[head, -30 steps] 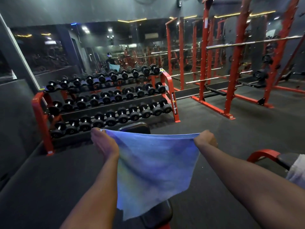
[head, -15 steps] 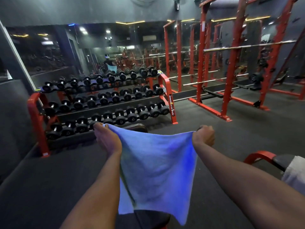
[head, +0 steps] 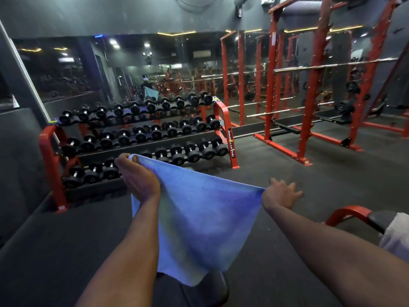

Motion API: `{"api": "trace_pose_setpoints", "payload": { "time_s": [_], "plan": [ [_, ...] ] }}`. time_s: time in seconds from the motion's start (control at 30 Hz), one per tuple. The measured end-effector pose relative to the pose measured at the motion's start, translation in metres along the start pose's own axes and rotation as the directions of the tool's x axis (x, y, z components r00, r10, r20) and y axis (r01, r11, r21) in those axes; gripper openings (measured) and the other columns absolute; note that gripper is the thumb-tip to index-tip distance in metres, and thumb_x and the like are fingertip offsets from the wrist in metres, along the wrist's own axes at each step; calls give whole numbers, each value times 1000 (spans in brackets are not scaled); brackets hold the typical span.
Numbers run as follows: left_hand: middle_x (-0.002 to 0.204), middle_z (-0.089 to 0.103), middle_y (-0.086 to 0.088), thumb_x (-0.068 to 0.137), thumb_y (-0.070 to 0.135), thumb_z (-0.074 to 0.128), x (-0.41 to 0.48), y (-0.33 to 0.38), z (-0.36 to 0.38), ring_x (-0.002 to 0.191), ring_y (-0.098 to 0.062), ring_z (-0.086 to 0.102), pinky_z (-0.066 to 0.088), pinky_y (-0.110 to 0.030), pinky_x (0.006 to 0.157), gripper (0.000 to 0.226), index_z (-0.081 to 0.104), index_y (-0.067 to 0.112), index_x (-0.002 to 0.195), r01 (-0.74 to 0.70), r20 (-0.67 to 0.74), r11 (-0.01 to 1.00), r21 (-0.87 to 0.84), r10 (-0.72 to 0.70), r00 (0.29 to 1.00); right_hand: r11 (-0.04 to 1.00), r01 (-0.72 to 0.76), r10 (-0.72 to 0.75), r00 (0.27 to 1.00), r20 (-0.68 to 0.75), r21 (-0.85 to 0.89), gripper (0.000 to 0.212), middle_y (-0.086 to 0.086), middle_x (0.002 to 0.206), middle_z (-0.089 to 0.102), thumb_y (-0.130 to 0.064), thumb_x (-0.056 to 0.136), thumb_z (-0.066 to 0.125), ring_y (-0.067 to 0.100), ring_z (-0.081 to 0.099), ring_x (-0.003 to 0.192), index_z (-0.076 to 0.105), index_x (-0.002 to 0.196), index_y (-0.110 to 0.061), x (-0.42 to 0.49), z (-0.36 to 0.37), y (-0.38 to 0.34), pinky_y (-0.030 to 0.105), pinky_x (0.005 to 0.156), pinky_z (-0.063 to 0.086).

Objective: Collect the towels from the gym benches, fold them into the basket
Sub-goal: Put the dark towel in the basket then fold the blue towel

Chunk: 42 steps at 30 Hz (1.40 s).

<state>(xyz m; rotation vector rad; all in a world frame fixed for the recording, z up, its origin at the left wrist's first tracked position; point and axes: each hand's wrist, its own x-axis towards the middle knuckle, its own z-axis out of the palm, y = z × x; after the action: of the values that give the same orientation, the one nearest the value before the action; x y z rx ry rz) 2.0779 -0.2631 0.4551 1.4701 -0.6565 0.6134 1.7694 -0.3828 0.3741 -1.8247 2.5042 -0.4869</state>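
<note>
Where the view begins, one black bench pad (head: 212, 291) lies beneath one blue towel (head: 199, 218), which we hold spread in the air by its two top corners. Our left hand (head: 139, 180) grips one corner in curled fingers. Our right hand (head: 278, 196) pinches the other at its thumb side, the remaining fingers splayed. To the right, a second bench (head: 376, 219) carries one white towel (head: 396, 238). Beyond stand one three-tier dumbbell rack (head: 231, 142) and one red power rack (head: 309, 96).
</note>
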Motion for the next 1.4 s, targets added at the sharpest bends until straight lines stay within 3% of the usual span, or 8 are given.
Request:
{"api": "trace_pose_setpoints", "payload": {
  "time_s": [0.27, 0.5, 0.67, 0.8, 0.93, 1.1, 1.27, 1.4],
  "plan": [
    [106, 53, -17, 99, 17, 33, -2, -19, -2, 95, -36, 53, 40, -42, 80, 21, 45, 3, 108, -11, 2, 997, 79, 11, 1000, 983, 67, -55, 996, -75, 168, 13, 5, 93, 68, -24, 83, 49, 31, 58, 102, 62, 86, -26, 8, 2, 9, 55, 99, 31],
    [108, 54, -21, 99, 17, 32, 5, -29, -10, 97, -38, 54, 40, -43, 83, 25, 48, 0, 109, 33, -91, 992, 123, -22, 996, 497, 213, 118, 944, -309, 841, 10, 6, 64, 46, -9, 83, 55, 29, 48, 62, 47, 78, -7, 16, -23, -6, 40, 61, 40],
    [115, 61, -26, 92, 2, 48, 14, -34, 9, 107, -45, 61, 51, -50, 84, 24, 55, 1, 115, 339, 169, 785, 519, -483, 859, 794, -111, 157, 987, -25, 598, 34, 21, 107, 64, -13, 86, 57, 42, 63, 103, 53, 119, -10, 12, -38, -23, 42, 80, 51],
    [121, 59, -27, 90, 1, 54, -6, -27, 18, 113, -43, 58, 52, -49, 88, 29, 52, 0, 119, 346, 300, 716, 606, -608, 735, 821, -118, 66, 992, 111, 559, 33, 19, 115, 65, -13, 83, 64, 39, 62, 110, 55, 115, -9, -6, -34, -44, 41, 85, 53],
    [118, 60, -23, 80, 10, 67, -34, 5, 36, 108, -38, 61, 54, -40, 90, 37, 54, 5, 114, 134, 647, 852, 507, -478, 594, 674, 32, -198, 970, 139, 738, 26, 12, 99, 68, -17, 79, 69, 30, 66, 94, 61, 103, -11, -30, -23, -79, 30, 76, 49],
    [100, 59, -15, 89, 10, 60, -52, 51, 51, 74, -27, 66, 56, -34, 43, 15, 49, 10, 99, 166, 880, 974, 154, -212, 425, 413, 148, -550, 827, 116, 899, 21, 8, 85, 70, -12, 73, 74, 25, 69, 80, 61, 90, -15, -52, -26, -108, 38, 73, 59],
    [85, 61, -22, 94, -3, 33, -47, 58, 46, 63, -30, 66, 60, -42, 55, 26, 42, 14, 112, 321, 951, 947, -2, -98, 294, 338, 272, -679, 733, 33, 901, 31, 3, 81, 71, -8, 65, 82, 13, 65, 72, 63, 89, -15, -40, -34, -97, 36, 70, 56],
    [110, 55, -7, 75, 6, 59, -41, 28, 41, 95, -19, 57, 51, -36, 81, 55, 35, 23, 122, 64, 947, 998, -17, -5, 322, 205, 256, -789, 614, 5, 945, 29, 10, 83, 72, 3, 69, 69, 13, 65, 74, 65, 94, -12, -24, -46, -84, 35, 72, 54]
  ]
}}
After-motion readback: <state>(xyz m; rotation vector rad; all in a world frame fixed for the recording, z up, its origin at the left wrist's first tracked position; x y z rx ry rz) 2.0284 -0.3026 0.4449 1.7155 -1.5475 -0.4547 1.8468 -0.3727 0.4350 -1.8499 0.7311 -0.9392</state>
